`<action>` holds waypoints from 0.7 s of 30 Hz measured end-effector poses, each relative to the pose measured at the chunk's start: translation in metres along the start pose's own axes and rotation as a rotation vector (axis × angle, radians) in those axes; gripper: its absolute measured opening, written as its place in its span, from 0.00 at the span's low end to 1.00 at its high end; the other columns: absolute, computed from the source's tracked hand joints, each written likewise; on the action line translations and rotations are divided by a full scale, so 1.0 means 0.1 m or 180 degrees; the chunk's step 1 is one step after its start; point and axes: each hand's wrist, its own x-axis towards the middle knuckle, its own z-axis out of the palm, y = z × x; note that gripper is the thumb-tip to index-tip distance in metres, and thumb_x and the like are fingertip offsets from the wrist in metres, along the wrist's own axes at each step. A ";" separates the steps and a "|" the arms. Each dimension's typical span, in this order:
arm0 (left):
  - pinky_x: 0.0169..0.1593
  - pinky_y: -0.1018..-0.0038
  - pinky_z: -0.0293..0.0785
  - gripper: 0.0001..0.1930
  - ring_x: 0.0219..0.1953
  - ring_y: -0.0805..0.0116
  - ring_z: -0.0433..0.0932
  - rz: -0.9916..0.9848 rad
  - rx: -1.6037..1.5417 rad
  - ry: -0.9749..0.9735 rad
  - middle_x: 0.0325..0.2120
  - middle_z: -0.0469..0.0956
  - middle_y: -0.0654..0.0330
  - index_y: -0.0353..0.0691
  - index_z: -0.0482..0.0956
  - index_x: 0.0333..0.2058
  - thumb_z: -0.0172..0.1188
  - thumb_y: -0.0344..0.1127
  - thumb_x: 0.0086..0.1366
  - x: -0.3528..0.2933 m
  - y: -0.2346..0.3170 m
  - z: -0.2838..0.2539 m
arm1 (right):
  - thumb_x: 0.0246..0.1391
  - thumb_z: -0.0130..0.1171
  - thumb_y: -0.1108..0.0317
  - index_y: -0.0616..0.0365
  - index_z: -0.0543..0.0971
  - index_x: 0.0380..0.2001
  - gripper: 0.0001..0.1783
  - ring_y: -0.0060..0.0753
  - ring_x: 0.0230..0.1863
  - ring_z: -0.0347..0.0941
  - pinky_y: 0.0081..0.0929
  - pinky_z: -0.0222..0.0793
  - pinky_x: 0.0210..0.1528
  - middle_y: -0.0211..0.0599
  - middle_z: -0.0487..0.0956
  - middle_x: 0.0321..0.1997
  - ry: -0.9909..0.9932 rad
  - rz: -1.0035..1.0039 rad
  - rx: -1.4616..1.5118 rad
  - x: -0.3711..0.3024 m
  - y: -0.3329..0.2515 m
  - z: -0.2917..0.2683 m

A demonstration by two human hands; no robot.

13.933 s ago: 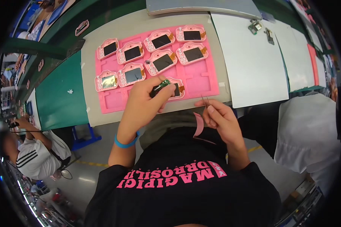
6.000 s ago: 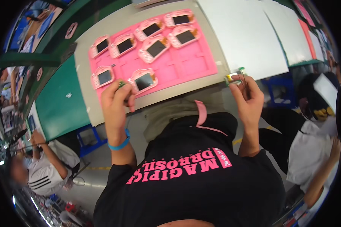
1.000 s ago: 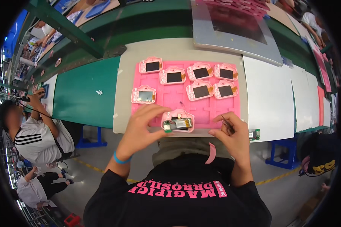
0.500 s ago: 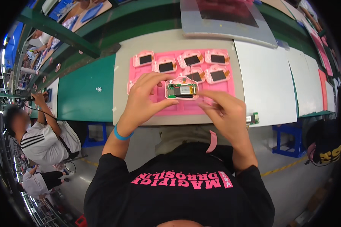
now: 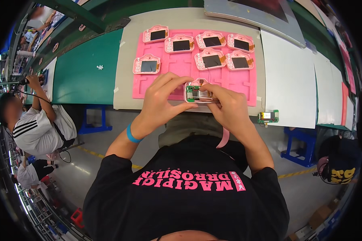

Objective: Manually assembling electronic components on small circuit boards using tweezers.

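My left hand (image 5: 161,95) grips the left side of a small pink camera-shaped housing (image 5: 187,99), thumb below and fingers above. Inside the housing sit a green circuit board (image 5: 190,94) and a silver battery (image 5: 200,94). My right hand (image 5: 232,105) is closed at the housing's right end, its index finger over the inside and its thumb at the lower edge. Its fingertips hide that end. Just beyond lies a pink foam tray (image 5: 179,66) holding several pink housings with dark screens, one of them a housing (image 5: 147,65) at the left.
To the right, a loose circuit board with a battery (image 5: 268,117) lies at the edge of a white board (image 5: 287,80). A green mat (image 5: 88,80) covers the bench at left. A grey panel (image 5: 253,20) stands at the back. A person (image 5: 44,128) sits at left near a blue stool (image 5: 95,120).
My right fingers have moved from beside the housing's right end onto its inside. The view has shifted, so the tray appears higher and its left housing is uncovered.
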 end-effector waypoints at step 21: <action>0.49 0.72 0.75 0.30 0.45 0.65 0.78 -0.0403 -0.0069 -0.0118 0.45 0.83 0.60 0.41 0.86 0.57 0.81 0.32 0.53 0.26 -0.03 -0.65 | 0.52 0.78 0.76 0.61 0.86 0.41 0.13 0.13 0.23 0.58 0.16 0.55 0.26 0.21 0.76 0.24 0.0416 0.1580 0.1304 -0.08 -0.21 -0.58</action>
